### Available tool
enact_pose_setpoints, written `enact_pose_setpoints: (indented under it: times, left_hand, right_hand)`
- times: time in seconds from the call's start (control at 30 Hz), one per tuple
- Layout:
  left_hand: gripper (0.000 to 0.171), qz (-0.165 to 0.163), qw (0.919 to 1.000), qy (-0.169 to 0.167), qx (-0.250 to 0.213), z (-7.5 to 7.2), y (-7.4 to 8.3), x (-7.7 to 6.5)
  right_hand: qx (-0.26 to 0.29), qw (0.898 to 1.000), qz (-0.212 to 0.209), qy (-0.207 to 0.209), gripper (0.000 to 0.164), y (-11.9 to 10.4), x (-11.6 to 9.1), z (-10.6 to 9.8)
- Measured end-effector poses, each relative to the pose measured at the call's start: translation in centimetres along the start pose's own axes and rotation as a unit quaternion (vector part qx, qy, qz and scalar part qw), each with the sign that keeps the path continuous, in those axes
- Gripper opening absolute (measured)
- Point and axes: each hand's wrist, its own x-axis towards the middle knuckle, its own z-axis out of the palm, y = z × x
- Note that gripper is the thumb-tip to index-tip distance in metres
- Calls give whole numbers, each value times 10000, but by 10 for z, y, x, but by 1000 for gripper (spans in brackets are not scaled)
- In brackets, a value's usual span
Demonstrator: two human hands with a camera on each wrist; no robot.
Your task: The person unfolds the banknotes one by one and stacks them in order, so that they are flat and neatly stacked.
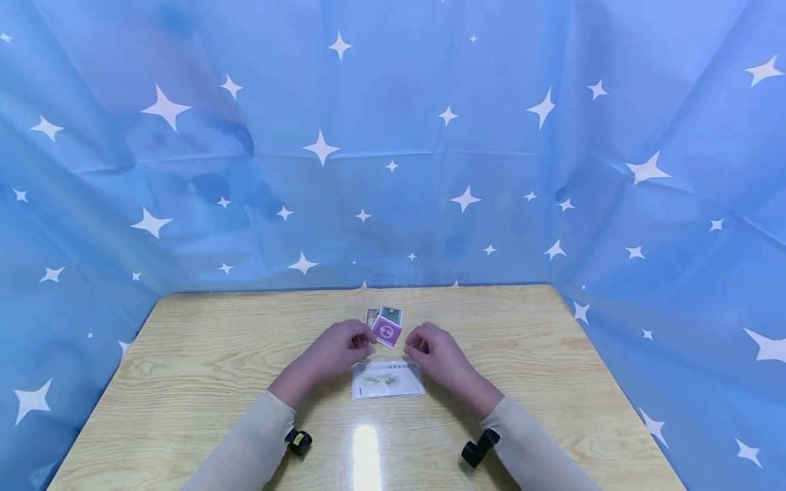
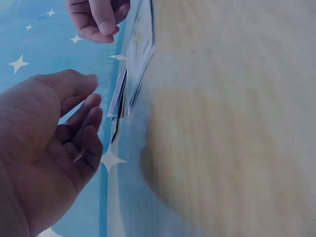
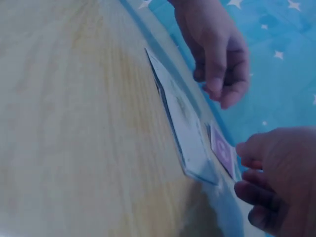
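The left forearm (image 1: 242, 440) and the right forearm (image 1: 540, 443) reach over the surface (image 1: 184, 382), and they come closer to each other toward its far edge. The left grip (image 1: 345, 346) and the right grip (image 1: 439, 353) hang above the middle of the surface, well apart from its left and right edges. They face each other with a gap between. On the left, the thumb (image 2: 79, 85) lies near the bent, relaxed fingers (image 2: 90, 118); the right side shows the same loose curl.
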Motion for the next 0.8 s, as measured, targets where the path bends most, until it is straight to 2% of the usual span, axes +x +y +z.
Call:
enact_pose_setpoints:
  times: [0.07,0.13,0.23,0.37,0.57,0.8]
  left_hand:
    - [18,-16,9999,146,6,-1,0,6]
    - [24,-11,9996,260,111,-2,1,13]
    - [37,158,9983,336,446,-3,-1,25]
    - [51,442,9944,295,912,-2,-4,38]
    - [52,578,9896,105,1314,-1,-5,48]
    - [53,386,9900,-137,1349,-3,-3,51]
  right_hand:
    - [-93,9999,63,83,10,-2,6,1]
    - [-205,9995,182,127,20,-4,12,3]
    - [-475,9980,399,140,39,-6,21,6]
    - [-887,9939,649,16,56,-8,30,12]
    - [-1185,9907,654,-111,63,-11,35,16]
    - [-1348,9892,559,-158,59,-7,39,20]
